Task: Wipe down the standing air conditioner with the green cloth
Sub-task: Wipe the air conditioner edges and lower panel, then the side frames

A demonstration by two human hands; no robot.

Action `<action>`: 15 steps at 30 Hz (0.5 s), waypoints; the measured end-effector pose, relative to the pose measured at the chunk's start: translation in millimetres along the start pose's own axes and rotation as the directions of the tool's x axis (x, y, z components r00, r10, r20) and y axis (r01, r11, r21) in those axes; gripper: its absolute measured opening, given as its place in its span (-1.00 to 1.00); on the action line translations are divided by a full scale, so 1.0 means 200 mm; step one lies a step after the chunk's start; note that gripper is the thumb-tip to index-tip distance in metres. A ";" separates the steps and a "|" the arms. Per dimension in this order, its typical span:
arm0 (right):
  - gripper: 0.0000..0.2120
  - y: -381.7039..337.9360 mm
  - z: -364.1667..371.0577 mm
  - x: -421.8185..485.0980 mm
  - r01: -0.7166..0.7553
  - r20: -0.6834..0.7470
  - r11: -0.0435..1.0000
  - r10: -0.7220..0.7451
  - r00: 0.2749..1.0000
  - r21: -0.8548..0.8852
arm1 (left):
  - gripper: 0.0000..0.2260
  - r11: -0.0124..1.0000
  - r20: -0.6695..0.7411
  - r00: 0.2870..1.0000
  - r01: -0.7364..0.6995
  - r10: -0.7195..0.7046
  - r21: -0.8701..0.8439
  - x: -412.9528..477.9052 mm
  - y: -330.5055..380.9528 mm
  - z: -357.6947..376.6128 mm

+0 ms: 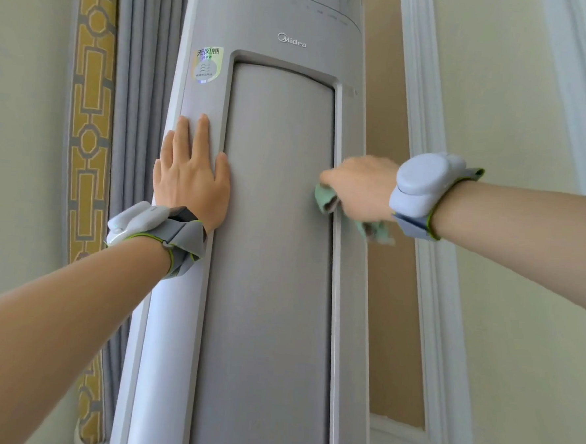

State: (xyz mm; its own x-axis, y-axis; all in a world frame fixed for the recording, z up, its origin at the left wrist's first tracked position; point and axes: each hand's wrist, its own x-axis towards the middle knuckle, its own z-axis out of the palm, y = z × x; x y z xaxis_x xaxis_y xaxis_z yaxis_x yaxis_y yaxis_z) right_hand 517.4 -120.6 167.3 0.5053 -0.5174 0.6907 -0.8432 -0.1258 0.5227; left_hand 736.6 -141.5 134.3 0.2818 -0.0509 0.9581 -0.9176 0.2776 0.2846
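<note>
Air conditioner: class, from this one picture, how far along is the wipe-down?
Done: nothing shows as wiped; the surface looks uniform. In hand: the right hand grips the green cloth at the front panel's right edge, while the left hand lies flat on the air conditioner. Left: probably the upper and lower body.

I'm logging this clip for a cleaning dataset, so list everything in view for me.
standing air conditioner: one, silver-grey, centre, Midea logo near the top
sticker: one, shiny multicolour, on the unit's upper left front
green cloth: one, green, at the front panel's right edge
curtain: one, grey with a yellow patterned border, left of the unit
wall moulding: white frames, on the cream wall at right
wrist devices: two, white on grey bands, one on each wrist
left hand: one, flat on the unit's left side, fingers straight
right hand: one, blurred, grips the green cloth
</note>
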 end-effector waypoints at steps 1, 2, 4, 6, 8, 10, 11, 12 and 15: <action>-0.75 -0.05 0.03 -0.04 0.038 0.080 0.999 -0.040 0.996 0.025 | -0.51 1.000 0.002 1.000 -0.008 0.008 0.006 -0.03 0.00 0.00; -0.79 -0.08 0.06 -0.07 0.080 0.190 0.995 -0.090 0.978 0.064 | -0.51 1.000 0.007 1.000 -0.017 0.017 0.017 -0.05 0.00 -0.01; -0.84 -0.10 0.06 -0.11 0.139 0.339 0.983 -0.171 0.925 0.115 | -0.50 0.999 0.015 1.000 -0.027 0.027 0.033 -0.11 -0.03 -0.01; -0.83 -0.04 0.02 -0.07 0.145 0.287 0.986 -0.163 0.944 0.084 | -0.50 0.999 0.035 0.999 -0.040 0.039 0.034 -0.17 -0.06 -0.01; -0.80 0.02 -0.02 -0.02 0.103 0.124 0.994 -0.108 0.986 0.041 | -0.49 0.997 0.048 0.997 -0.060 0.058 0.040 -0.23 -0.09 -0.01; -0.73 0.05 -0.02 0.00 0.051 -0.031 0.997 -0.050 0.998 0.052 | -0.49 0.997 0.054 0.997 -0.065 0.063 0.038 -0.28 -0.12 -0.01; -0.70 0.04 0.00 -0.02 0.032 -0.073 0.996 -0.026 0.997 0.080 | -0.49 0.997 0.056 0.996 -0.066 0.064 0.037 -0.31 -0.14 -0.01; -0.68 0.02 0.03 -0.05 0.025 -0.086 0.993 -0.015 0.996 0.115 | -0.49 0.997 0.057 0.996 -0.069 0.067 0.037 -0.34 -0.15 -0.01; -0.67 -0.09 0.14 -0.19 0.106 0.049 0.977 -0.116 0.992 0.184 | -0.49 0.996 0.069 0.994 -0.082 0.080 0.035 -0.39 -0.18 0.00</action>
State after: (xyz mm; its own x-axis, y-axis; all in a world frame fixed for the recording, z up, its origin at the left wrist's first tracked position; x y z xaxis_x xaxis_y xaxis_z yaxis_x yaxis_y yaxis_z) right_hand 508.5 -122.6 118.6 0.5904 -0.5399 0.6000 -0.8045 -0.3333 0.4917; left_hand 747.5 -146.9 48.6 0.1878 -0.0950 0.9776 -0.9468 0.2475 0.2059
